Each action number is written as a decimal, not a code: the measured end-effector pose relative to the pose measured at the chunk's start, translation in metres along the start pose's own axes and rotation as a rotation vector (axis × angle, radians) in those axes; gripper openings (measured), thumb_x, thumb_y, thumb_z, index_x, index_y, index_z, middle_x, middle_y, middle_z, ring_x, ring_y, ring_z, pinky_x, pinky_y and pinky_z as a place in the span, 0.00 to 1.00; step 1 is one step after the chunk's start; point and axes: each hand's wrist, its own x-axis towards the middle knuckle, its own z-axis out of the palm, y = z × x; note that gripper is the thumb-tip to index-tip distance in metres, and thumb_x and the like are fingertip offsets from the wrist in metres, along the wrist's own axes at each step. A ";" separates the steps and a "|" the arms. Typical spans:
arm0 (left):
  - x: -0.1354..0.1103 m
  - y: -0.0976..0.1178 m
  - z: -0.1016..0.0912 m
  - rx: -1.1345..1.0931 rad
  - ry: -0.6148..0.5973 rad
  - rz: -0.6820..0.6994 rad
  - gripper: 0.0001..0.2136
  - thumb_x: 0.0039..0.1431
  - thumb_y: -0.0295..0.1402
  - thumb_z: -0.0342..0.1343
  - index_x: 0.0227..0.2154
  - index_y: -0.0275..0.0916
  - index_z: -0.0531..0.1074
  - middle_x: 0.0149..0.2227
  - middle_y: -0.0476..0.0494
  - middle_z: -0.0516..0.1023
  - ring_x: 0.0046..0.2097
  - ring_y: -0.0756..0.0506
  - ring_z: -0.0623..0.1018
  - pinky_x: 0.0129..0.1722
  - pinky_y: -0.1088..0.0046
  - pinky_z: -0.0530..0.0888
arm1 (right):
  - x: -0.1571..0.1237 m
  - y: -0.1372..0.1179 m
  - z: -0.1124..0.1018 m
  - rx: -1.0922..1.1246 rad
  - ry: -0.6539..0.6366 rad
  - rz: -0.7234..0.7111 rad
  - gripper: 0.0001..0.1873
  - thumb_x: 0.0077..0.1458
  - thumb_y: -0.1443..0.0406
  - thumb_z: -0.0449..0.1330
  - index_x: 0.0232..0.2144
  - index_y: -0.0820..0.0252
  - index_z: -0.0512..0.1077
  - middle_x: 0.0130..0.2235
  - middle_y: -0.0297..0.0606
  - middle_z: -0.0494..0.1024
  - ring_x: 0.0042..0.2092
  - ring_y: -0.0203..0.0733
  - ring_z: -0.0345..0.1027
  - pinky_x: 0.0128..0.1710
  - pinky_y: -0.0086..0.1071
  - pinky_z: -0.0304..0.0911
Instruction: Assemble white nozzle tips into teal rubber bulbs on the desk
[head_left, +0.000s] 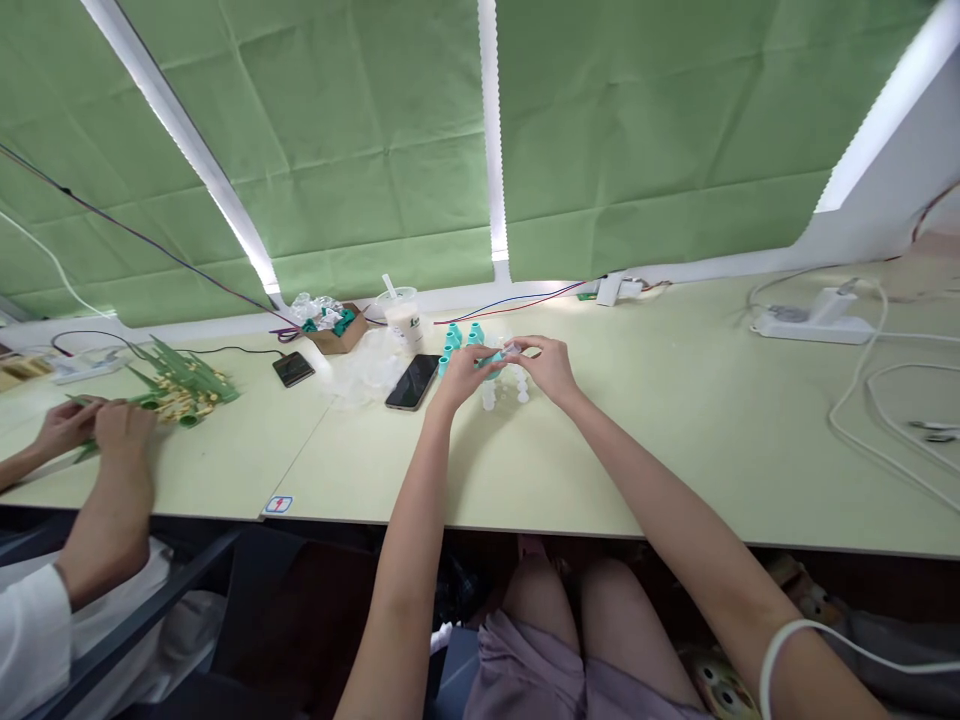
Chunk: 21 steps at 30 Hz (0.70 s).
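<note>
My left hand [463,370] and my right hand [546,366] meet over the pale green table [675,440], both pinched on one small teal and clear plastic part [501,353] held between them. Several upright teal pieces [459,338] stand just behind my left hand. A few small white pieces [504,393] stand on the table under my hands. A black phone [412,381] lies just left of my left hand.
A drink cup with a straw [403,318] and a small cardboard box of bagged parts [335,325] sit behind. A second phone [292,368] lies further left. A co-worker's hands [94,425] handle green strips [184,385] at the left. A white power strip [814,322] and cables lie at the right.
</note>
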 end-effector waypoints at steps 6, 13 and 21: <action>0.001 0.005 -0.002 0.199 0.059 0.022 0.11 0.58 0.38 0.52 0.35 0.39 0.77 0.35 0.43 0.77 0.36 0.46 0.75 0.38 0.72 0.69 | -0.008 0.001 0.007 -0.201 0.117 -0.141 0.07 0.51 0.61 0.59 0.31 0.54 0.76 0.31 0.35 0.78 0.35 0.42 0.67 0.38 0.35 0.63; 0.001 0.005 -0.004 0.229 0.149 0.065 0.12 0.57 0.38 0.52 0.35 0.38 0.77 0.32 0.42 0.77 0.34 0.47 0.74 0.35 0.73 0.68 | -0.017 -0.012 0.012 -0.350 0.197 -0.217 0.09 0.56 0.60 0.55 0.35 0.53 0.75 0.34 0.37 0.77 0.38 0.43 0.64 0.39 0.34 0.62; -0.003 -0.019 -0.004 0.019 0.179 -0.101 0.10 0.47 0.40 0.61 0.28 0.38 0.77 0.33 0.43 0.79 0.34 0.45 0.76 0.38 0.69 0.71 | 0.014 0.005 -0.037 -0.310 0.161 -0.079 0.09 0.52 0.59 0.59 0.35 0.55 0.73 0.36 0.35 0.76 0.33 0.38 0.69 0.38 0.33 0.62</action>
